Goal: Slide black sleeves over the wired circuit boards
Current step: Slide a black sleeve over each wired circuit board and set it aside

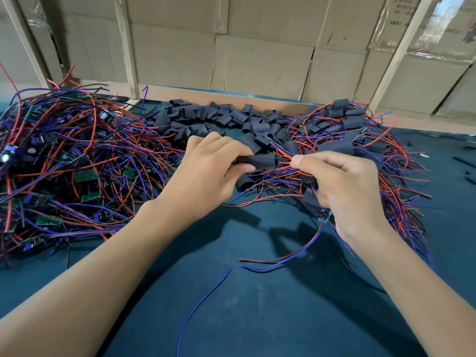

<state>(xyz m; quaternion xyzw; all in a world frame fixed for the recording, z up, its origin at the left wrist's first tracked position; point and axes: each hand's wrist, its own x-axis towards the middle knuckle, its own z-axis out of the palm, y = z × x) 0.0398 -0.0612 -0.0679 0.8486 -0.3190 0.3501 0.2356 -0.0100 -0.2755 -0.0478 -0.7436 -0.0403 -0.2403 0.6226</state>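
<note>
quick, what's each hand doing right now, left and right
Left hand: pinching a black sleeve.
Right hand: gripping a bundle of red and blue wires with a sleeved board.

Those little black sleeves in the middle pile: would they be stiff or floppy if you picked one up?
Probably soft and light: the sleeves lie curled and creased in a loose heap. The one the left hand pinches looks flattened, so it likely squashes easily. Unlikely to roll far.

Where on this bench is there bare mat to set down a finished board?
Bare green mat lies between the forearms, crossed only by a loose blue wire. Crowded: unsleeved boards left, sleeve pile behind, sleeved boards right.
</note>
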